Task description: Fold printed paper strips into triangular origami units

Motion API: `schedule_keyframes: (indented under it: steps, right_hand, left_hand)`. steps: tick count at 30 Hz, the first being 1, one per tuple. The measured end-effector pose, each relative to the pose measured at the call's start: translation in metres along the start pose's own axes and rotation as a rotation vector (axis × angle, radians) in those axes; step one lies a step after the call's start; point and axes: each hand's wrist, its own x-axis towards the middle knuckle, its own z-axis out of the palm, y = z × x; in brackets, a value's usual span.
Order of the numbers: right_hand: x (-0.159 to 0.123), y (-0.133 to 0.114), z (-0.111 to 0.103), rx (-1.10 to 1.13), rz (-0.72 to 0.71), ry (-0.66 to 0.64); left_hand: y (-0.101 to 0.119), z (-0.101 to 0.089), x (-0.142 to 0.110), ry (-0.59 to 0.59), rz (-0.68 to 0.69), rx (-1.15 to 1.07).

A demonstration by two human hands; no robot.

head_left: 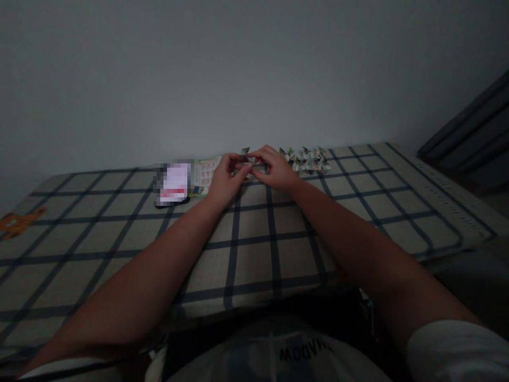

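Observation:
My left hand point(230, 176) and my right hand point(274, 167) meet above the far part of the table, fingertips pinched together. Between them is a small folded paper piece point(245, 152), with one pointed corner sticking up over the fingers; its full shape is hidden. Just right of my right hand lies a cluster of several small folded paper pieces point(310, 160), pale with green and orange print. To the left of my left hand, a printed paper sheet point(204, 172) lies flat, partly covered by that hand.
A phone point(174, 183) with a lit, pixelated screen lies left of the sheet. A checked cloth point(250, 254) covers the table, with an orange figure point(19, 222) at its left edge. Behind stands a plain wall point(246, 74); dark fabric point(473, 122) hangs at the right.

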Motion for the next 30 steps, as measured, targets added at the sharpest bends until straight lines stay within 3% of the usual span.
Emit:
schedule_keyframes:
  steps: [10, 17, 23, 30]
  right_hand:
    - [-0.0013, -0.0043, -0.0036, -0.003, 0.01, -0.032]
    - [0.0018, 0.0012, -0.0036, -0.001, 0.059, 0.111]
    - [0.0007, 0.0025, -0.0032, 0.016, 0.067, 0.056]
    - [-0.0013, -0.0008, -0.0025, 0.013, 0.076, 0.01]
  left_hand:
    - [-0.002, 0.001, 0.0032, 0.052, -0.053, -0.031]
    - [0.0017, -0.001, 0.0014, 0.063, -0.08, 0.017]
    - [0.0026, -0.0007, 0.0005, -0.01, -0.13, -0.018]
    - [0.0035, 0.0007, 0.0, 0.041, -0.141, -0.044]
